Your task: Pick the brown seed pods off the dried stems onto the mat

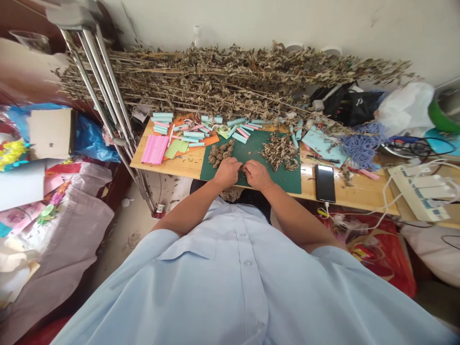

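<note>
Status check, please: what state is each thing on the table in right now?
Left hand, curled over the mat, against the right hand.
Right hand, curled; any held item hidden.
Green mat, flat on the table.
Dried leaves, heaped on the mat.
Paper tubes, rolled, scattered.
Phone, lying flat, screen dark, cable attached.

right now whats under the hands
The green cutting mat lies under the left hand and right hand; anything between their fingers is hidden.

scuffed white wall [359,28] behind a wooden worktop [355,191]
pale floor [124,215] below, with pinkish bedding [61,239] heaped along the left side
</note>
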`<action>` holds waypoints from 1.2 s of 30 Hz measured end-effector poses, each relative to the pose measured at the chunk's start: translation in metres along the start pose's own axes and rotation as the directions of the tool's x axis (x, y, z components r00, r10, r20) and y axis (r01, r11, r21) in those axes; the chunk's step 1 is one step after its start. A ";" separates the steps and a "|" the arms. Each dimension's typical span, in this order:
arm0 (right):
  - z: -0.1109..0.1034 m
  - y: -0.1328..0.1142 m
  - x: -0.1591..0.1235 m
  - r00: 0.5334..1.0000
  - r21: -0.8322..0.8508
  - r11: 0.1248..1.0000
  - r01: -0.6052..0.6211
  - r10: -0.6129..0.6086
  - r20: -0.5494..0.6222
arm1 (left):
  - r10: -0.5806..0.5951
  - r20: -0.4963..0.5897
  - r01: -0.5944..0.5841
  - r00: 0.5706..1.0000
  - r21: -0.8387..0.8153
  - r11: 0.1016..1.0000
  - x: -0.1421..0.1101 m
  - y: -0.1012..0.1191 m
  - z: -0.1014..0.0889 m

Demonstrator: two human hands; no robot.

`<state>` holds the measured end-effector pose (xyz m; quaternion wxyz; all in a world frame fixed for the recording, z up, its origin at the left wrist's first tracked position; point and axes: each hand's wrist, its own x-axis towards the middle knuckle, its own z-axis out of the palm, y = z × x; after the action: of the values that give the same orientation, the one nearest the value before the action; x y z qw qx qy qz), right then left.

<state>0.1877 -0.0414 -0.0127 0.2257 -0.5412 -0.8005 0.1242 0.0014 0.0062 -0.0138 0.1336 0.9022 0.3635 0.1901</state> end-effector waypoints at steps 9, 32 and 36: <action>0.007 0.007 -0.001 0.986 0.012 0.993 0.117 -0.115 -0.116 | 0.020 0.010 -0.020 1.000 -0.022 1.000 0.002 -0.003 0.003; 0.001 0.004 -0.010 0.991 -0.041 0.995 0.096 -0.099 -0.090 | -0.083 -0.006 0.083 0.997 0.023 0.996 0.004 0.001 0.009; 0.003 0.005 -0.008 0.993 -0.025 0.996 0.084 -0.086 -0.086 | -0.060 -0.013 0.060 0.998 0.000 0.998 0.004 0.000 0.007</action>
<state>0.1928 -0.0472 -0.0194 0.2596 -0.5138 -0.8136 0.0819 0.0074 0.0079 -0.0189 0.1366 0.8896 0.3913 0.1920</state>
